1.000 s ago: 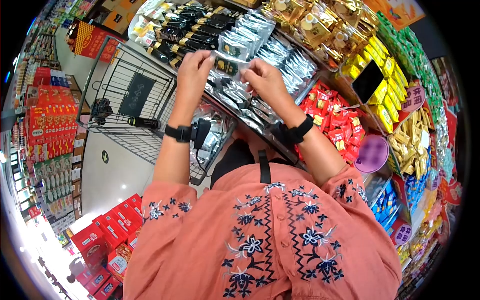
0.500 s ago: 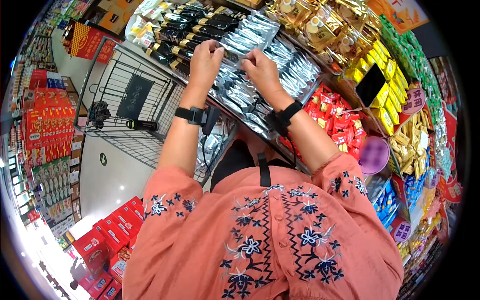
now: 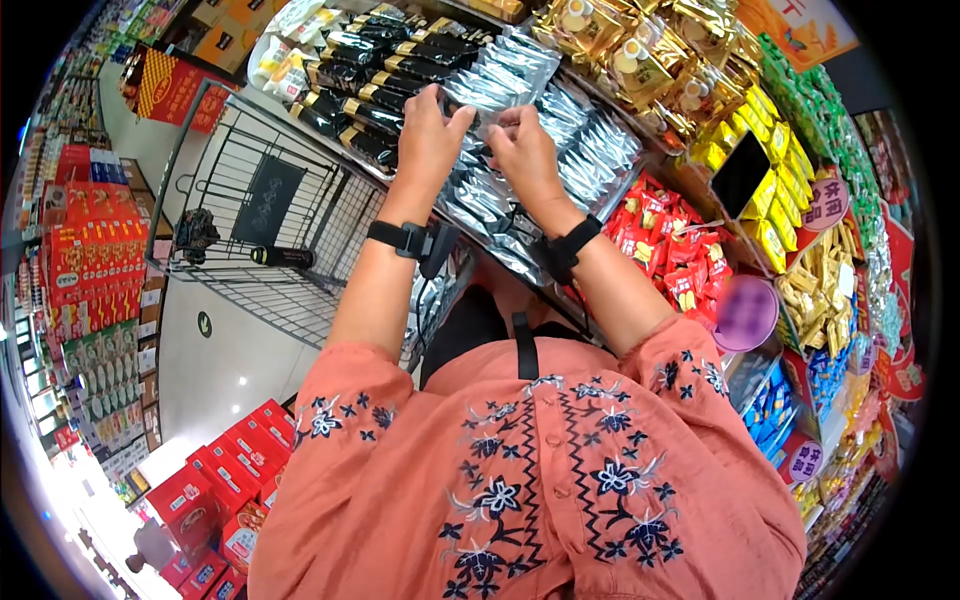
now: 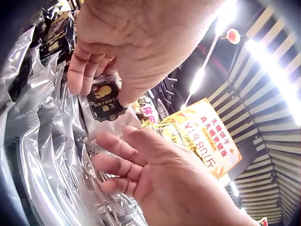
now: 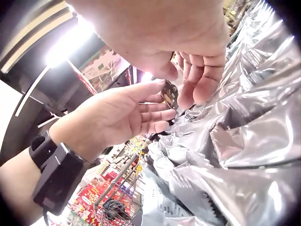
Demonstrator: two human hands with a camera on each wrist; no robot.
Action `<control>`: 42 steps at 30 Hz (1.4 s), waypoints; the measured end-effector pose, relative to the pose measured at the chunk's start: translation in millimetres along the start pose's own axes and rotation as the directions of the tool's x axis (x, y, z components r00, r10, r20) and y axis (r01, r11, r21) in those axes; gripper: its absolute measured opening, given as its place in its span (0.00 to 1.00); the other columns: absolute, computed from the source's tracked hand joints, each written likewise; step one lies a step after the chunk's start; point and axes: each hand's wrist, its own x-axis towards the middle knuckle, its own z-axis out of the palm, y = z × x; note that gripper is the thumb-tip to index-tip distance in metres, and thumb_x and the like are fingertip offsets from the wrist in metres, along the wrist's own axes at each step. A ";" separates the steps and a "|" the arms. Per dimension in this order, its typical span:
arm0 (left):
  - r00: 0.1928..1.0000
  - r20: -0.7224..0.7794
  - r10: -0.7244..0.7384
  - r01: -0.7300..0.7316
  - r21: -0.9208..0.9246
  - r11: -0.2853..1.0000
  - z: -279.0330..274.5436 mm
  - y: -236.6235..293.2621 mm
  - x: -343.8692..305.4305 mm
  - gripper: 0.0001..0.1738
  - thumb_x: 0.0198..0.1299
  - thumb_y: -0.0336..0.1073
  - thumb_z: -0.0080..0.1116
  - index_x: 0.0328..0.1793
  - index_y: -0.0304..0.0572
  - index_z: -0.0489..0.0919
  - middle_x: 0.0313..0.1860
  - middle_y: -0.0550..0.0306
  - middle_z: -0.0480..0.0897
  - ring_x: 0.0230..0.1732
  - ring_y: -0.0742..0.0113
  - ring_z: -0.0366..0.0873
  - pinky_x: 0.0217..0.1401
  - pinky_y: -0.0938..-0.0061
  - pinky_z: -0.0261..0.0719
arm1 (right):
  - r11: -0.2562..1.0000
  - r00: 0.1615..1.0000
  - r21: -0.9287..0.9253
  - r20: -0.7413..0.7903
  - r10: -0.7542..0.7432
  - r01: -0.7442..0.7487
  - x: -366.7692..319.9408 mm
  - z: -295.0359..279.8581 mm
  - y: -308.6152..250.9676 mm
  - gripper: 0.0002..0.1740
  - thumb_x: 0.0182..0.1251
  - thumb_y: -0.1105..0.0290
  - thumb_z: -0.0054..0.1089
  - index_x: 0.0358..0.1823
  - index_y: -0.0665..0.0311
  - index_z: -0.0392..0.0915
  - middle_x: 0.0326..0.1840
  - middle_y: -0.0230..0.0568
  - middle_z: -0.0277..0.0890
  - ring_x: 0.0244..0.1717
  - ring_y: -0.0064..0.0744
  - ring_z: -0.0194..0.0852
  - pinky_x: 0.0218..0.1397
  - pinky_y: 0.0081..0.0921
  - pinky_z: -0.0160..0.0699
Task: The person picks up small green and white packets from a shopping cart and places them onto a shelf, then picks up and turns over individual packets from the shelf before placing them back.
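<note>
Both hands hold a small silver packet with a black label and a yellow picture. The left hand grips one end between thumb and fingers. At the other end, the right hand pinches the packet's edge, its other fingers loosely bent. Seen from the right wrist, the dark label shows between the left hand and the right hand. The head view barely shows the packet behind the fingers. Rows of silver packets lie under and around the hands.
Black packets lie beyond the left hand. A wire shopping cart stands at the left. Red packets, yellow packets, a phone-like black panel and a round purple sign are at the right.
The packet's label faced the head camera before and is now turned out of its sight. The left hand has moved right, closer to the right hand.
</note>
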 end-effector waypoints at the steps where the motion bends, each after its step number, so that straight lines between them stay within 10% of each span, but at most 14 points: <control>1: 1.000 -0.001 0.009 -0.009 -0.018 1.000 -2.7 2.7 0.1 0.38 0.62 0.48 0.72 0.69 0.25 0.73 0.56 0.35 0.80 0.43 0.52 0.86 0.50 0.62 0.83 | 1.000 1.000 -0.005 -0.006 -0.009 0.009 -0.8 -0.6 -1.0 0.12 0.71 0.68 0.61 0.48 0.68 0.73 0.28 0.48 0.85 0.24 0.40 0.87 0.32 0.35 0.83; 6: 0.994 -0.070 0.086 -0.085 0.016 0.996 15.0 -17.1 2.1 0.36 0.60 0.53 0.71 0.61 0.25 0.78 0.51 0.31 0.84 0.50 0.38 0.83 0.53 0.55 0.81 | 0.997 0.997 0.067 0.071 0.044 -0.049 -1.8 -5.4 -6.0 0.13 0.71 0.68 0.59 0.48 0.70 0.72 0.29 0.48 0.85 0.25 0.37 0.88 0.32 0.33 0.84; 12: 0.982 0.179 0.063 -0.047 -0.095 0.994 -16.2 -14.6 7.2 0.33 0.61 0.51 0.72 0.57 0.25 0.81 0.48 0.37 0.88 0.48 0.49 0.88 0.51 0.63 0.83 | 0.995 0.993 0.093 0.111 0.030 -0.041 2.6 -7.3 11.4 0.18 0.70 0.66 0.62 0.50 0.74 0.70 0.32 0.47 0.86 0.24 0.33 0.88 0.29 0.28 0.84; 18: 0.988 0.008 -0.151 0.144 -0.362 0.921 -80.1 -52.9 -54.2 0.31 0.67 0.49 0.68 0.65 0.30 0.79 0.51 0.51 0.87 0.45 0.69 0.85 0.41 0.79 0.80 | 0.961 0.958 0.249 0.285 0.043 -0.117 -22.8 -38.0 -27.0 0.12 0.75 0.67 0.58 0.50 0.70 0.73 0.37 0.44 0.88 0.29 0.24 0.86 0.28 0.18 0.80; 27: 0.574 0.257 -0.778 0.819 -0.164 0.550 -57.3 -199.3 -235.8 0.21 0.68 0.49 0.62 0.53 0.37 0.83 0.38 0.59 0.86 0.36 0.71 0.84 0.31 0.77 0.78 | 0.962 0.749 0.170 0.661 0.051 -0.215 -93.8 7.1 -50.6 0.08 0.74 0.69 0.59 0.41 0.67 0.78 0.30 0.36 0.84 0.27 0.20 0.81 0.33 0.22 0.79; 31: 0.579 0.293 -0.761 0.796 0.000 0.606 -15.6 -258.3 -312.3 0.19 0.66 0.47 0.64 0.49 0.37 0.84 0.34 0.59 0.85 0.31 0.72 0.80 0.31 0.75 0.77 | 0.993 0.600 0.078 0.800 -0.012 -0.084 -119.4 37.3 -17.1 0.11 0.72 0.68 0.56 0.48 0.66 0.79 0.35 0.53 0.84 0.37 0.53 0.85 0.44 0.37 0.82; 32: 0.615 0.309 -0.726 0.753 0.043 0.656 -6.6 -269.1 -325.6 0.20 0.65 0.45 0.66 0.52 0.36 0.84 0.35 0.54 0.87 0.35 0.62 0.85 0.39 0.67 0.81 | 0.996 0.498 -0.081 0.863 0.082 -0.025 -118.7 36.9 -22.3 0.13 0.77 0.69 0.55 0.55 0.69 0.77 0.41 0.42 0.85 0.41 0.26 0.83 0.49 0.25 0.82; 37: 0.664 0.348 -0.662 0.637 0.201 0.744 4.4 -232.7 -330.3 0.21 0.61 0.41 0.68 0.56 0.36 0.83 0.50 0.39 0.87 0.55 0.41 0.84 0.60 0.56 0.80 | 0.973 0.435 -0.171 0.896 0.087 0.157 -145.8 63.6 40.5 0.20 0.73 0.68 0.59 0.62 0.70 0.75 0.53 0.55 0.82 0.54 0.50 0.83 0.61 0.39 0.80; 42: 0.652 0.430 -0.625 0.467 0.422 0.777 23.1 -228.3 -323.0 0.26 0.59 0.43 0.68 0.62 0.40 0.81 0.57 0.40 0.85 0.61 0.40 0.80 0.66 0.54 0.76 | 0.926 0.450 -0.274 0.883 0.134 0.261 -159.3 72.6 71.9 0.22 0.67 0.67 0.59 0.60 0.70 0.77 0.60 0.58 0.79 0.63 0.57 0.76 0.67 0.46 0.75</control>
